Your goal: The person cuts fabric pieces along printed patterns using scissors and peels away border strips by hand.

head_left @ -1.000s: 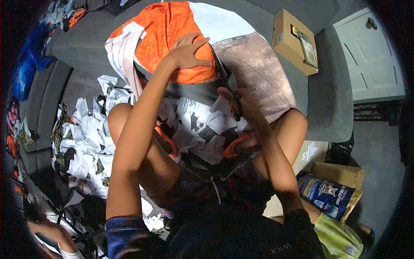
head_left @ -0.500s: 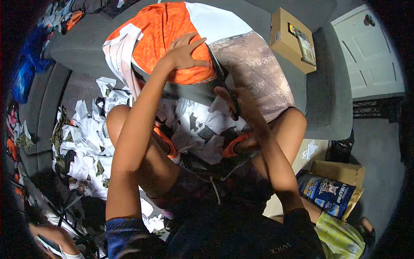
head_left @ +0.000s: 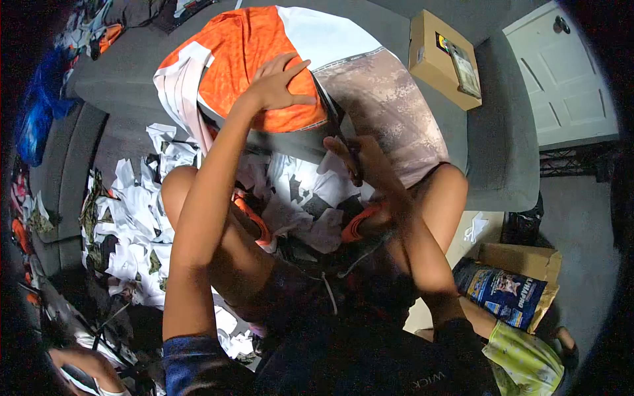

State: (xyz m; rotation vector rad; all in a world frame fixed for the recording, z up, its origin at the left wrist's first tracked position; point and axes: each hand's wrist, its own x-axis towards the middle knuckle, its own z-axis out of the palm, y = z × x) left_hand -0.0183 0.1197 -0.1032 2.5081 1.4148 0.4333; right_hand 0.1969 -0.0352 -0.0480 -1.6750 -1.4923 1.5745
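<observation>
At left we see white scraps [head_left: 129, 211] heaped on the floor. Our left hand [head_left: 281, 87] lies flat, fingers spread, on the orange part of a cloth [head_left: 323, 43] draped over the grey sofa [head_left: 505, 155] toward our knees. Our right hand [head_left: 375, 162] grips black scissors [head_left: 356, 173] near its brown camouflage part. Our dark shirt [head_left: 370, 356] reads "WICK". A cardboard box [head_left: 428, 61] sits on the sofa; farther right, a blue bag [head_left: 505, 297] shows lettering ending "PRO", then a white door [head_left: 561, 79].

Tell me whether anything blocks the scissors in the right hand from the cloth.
Nothing visible does: the scissors in the right hand point between the orange panel and brown panel. The left hand lies on the orange panel, to one side.
</observation>
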